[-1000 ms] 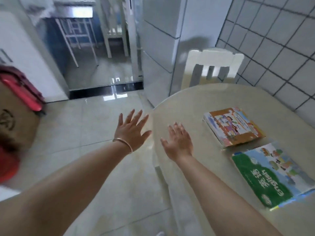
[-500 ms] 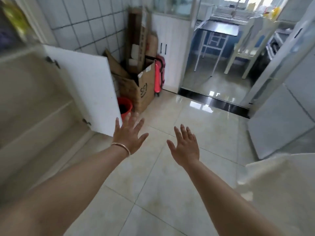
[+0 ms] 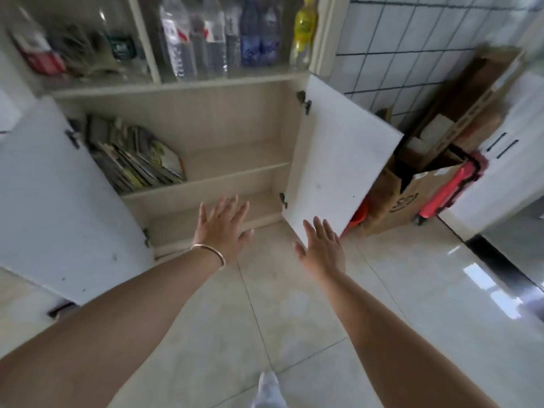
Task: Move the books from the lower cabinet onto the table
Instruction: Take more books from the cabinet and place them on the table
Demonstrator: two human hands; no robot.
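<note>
2 empty hands reach toward the open lower cabinet (image 3: 206, 184): left hand (image 3: 222, 231) and right hand (image 3: 322, 245), fingers straight and spread, grasping nothing. Books (image 3: 135, 160) lean in a slanted row at centre left of the frame, on the upper of 2 pale wood-grain shelves. These thin, glossy, flat-covered volumes remain to be carried; no table is in view.

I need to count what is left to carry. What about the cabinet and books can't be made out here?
Head view:
- Books: leaning stack, motion-blurred; count and titles unreadable.
- Stack's left end: hidden behind the open left door.
- Bottom shelf: partly covered by the left hand.
- Table: outside the frame.
</note>
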